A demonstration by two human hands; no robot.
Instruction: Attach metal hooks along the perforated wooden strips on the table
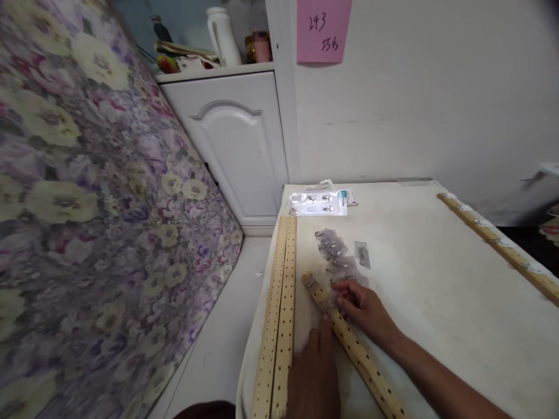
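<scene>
I have one long, pale-yellow wooden strip drilled with dark holes (pixel 358 355) lying aslant on the white-covered table (pixel 428 273) in front of me, its near end running out of view. My left hand (pixel 313 372) is low over its left side, index finger stretched out to the strip; whether it grips anything I cannot tell. My right hand (pixel 361 304) is half curled just beside the strip's far end, near the heap of clear plastic pieces with small metal hooks (pixel 335 251); I cannot tell whether its fingertips pinch one. Judging by how things lie, this strip is only begun: a metal-and-clear fitting (pixel 311 281) sits at its far end, with another by my left fingertip, and the holes nearer me look bare. A loose clear piece (pixel 362 255) lies right of the heap. Two pale perforated wooden strips (pixel 287 314) on the left show no fittings, while the strip along the right edge (pixel 491 234) carries several whitish ones.
</scene>
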